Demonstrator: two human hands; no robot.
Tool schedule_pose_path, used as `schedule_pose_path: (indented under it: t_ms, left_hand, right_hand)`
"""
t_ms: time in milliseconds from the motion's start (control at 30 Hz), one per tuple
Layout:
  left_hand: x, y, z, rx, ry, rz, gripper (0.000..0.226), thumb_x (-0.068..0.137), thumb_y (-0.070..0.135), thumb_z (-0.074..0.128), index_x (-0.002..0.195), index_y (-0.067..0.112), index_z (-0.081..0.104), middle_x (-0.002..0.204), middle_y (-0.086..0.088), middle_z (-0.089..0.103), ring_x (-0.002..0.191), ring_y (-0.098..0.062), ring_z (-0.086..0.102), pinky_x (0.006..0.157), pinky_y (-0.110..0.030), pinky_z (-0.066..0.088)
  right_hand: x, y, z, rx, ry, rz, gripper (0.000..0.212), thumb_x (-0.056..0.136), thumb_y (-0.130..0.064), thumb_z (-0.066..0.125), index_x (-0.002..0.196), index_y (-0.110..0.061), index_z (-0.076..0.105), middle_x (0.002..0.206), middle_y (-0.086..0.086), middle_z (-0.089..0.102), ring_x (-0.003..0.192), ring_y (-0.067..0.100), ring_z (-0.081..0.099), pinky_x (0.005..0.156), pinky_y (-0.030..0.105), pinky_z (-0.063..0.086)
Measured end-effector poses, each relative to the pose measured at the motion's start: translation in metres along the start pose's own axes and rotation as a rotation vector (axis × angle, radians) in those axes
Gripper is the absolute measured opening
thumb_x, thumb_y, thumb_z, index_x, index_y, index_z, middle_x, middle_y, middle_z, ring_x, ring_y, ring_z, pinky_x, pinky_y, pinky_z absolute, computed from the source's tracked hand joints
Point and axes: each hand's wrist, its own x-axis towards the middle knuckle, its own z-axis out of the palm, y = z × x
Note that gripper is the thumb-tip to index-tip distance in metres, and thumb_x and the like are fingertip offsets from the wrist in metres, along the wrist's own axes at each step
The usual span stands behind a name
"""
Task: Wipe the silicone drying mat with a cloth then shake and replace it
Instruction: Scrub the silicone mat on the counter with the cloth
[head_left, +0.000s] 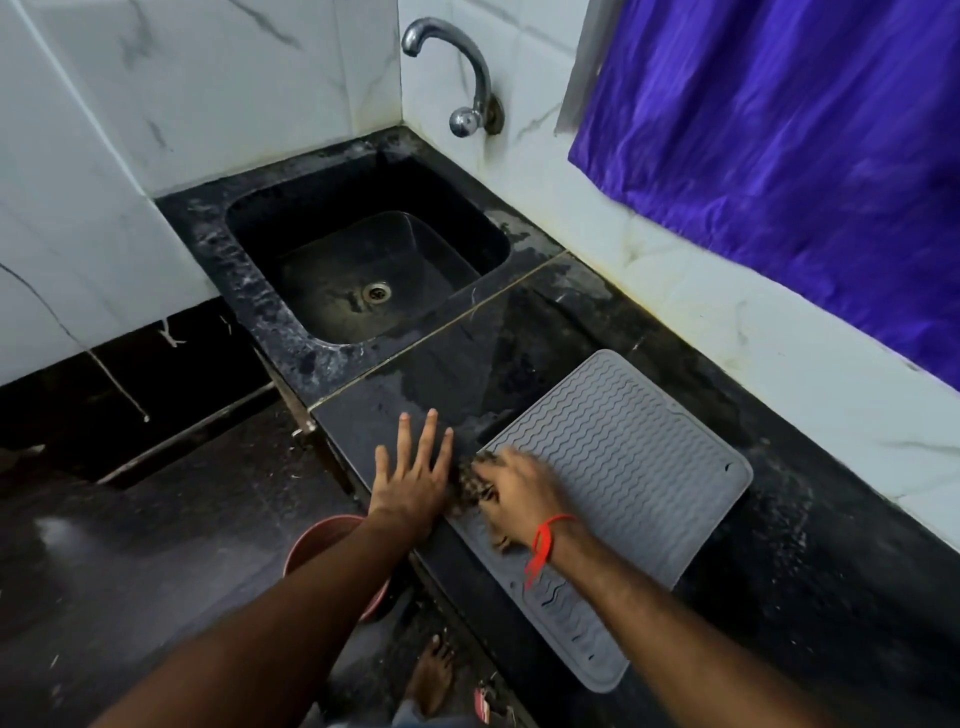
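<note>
You stand at a black polished stone counter (545, 332) set against white marble-look wall tiles (208, 93), with a violet-blue curtain (789, 135) hanging beyond your right hand. Ahead of your left hand lies a black square sink (260, 306) sunk into the counter, and a curved chrome tap (457, 67) juts from the wall above its far corner.

The grey rectangular silicone drying mat with wavy ridges (623, 457) lies flat on the counter, under and to the right of your right hand. Your right hand (519, 499) rests on the mat's near left part, its fingers curled over a dark mottled cloth (470, 483) bunched at the mat's left edge; the hand is motion-blurred, so the exact grip is unclear. A red thread band (545, 540) circles that wrist.

Your left hand (413, 478) lies flat on the bare counter just left of the mat, fingers straight and spread, touching the cloth's side.

Below your left forearm, on the dark floor, stands a reddish round bucket (322, 540), and a bare foot (431, 675) shows near the counter's base.
</note>
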Motion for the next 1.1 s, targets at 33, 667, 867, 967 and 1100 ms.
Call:
schedule_pose_path:
  t_ms: [33,667,867,967,1100]
  left_hand:
    - [-0.002,0.0,0.001,0.007,0.018,-0.007,0.079,0.102,0.025,0.04,0.154,0.017,-0.02,0.153,-0.009,-0.042,0.141,-0.042,-0.033,0.114,-0.063,0.008]
    - [-0.008,-0.003,0.008,-0.095,-0.054,-0.017,0.096,0.095,0.055,0.045,0.153,0.019,-0.023,0.152,-0.006,-0.043,0.139,-0.039,-0.038,0.115,-0.064,0.001]
    - [-0.001,-0.005,0.007,-0.066,-0.073,-0.013,0.104,0.091,0.061,0.048,0.153,0.019,-0.023,0.152,-0.007,-0.044,0.139,-0.039,-0.038,0.115,-0.063,0.0]
    - [0.001,-0.006,0.01,-0.055,-0.072,0.002,0.104,0.09,0.063,0.047,0.152,0.02,-0.025,0.151,-0.007,-0.045,0.138,-0.039,-0.039,0.115,-0.063,0.0]
    - [0.003,-0.008,0.014,-0.053,-0.074,0.013,0.103,0.09,0.065,0.045,0.151,0.021,-0.025,0.15,-0.007,-0.047,0.136,-0.038,-0.042,0.114,-0.064,-0.001]
  right_hand:
    - [-0.007,-0.01,0.006,-0.038,-0.015,-0.074,0.036,0.086,-0.041,0.053,0.12,-0.032,0.06,0.114,0.004,0.051,0.106,0.028,0.049,0.089,0.042,0.044]
    - [0.033,0.081,-0.019,-0.212,-0.083,-0.148,0.056,0.094,-0.031,0.052,0.141,-0.055,0.031,0.118,0.006,0.034,0.108,0.024,0.04,0.088,0.039,0.047]
    - [-0.004,0.038,0.018,-0.063,-0.134,-0.328,0.053,0.09,-0.034,0.059,0.138,-0.047,0.04,0.113,0.005,0.035,0.103,0.024,0.045,0.09,0.037,0.048]
    - [0.008,0.064,0.009,-0.128,-0.111,-0.313,0.06,0.091,-0.025,0.058,0.14,-0.051,0.034,0.117,0.007,0.037,0.109,0.026,0.043,0.093,0.038,0.046]
    - [0.038,0.127,-0.026,-0.134,-0.059,-0.093,0.051,0.09,-0.019,0.06,0.135,-0.042,0.049,0.122,0.012,0.042,0.114,0.034,0.045,0.095,0.045,0.044]
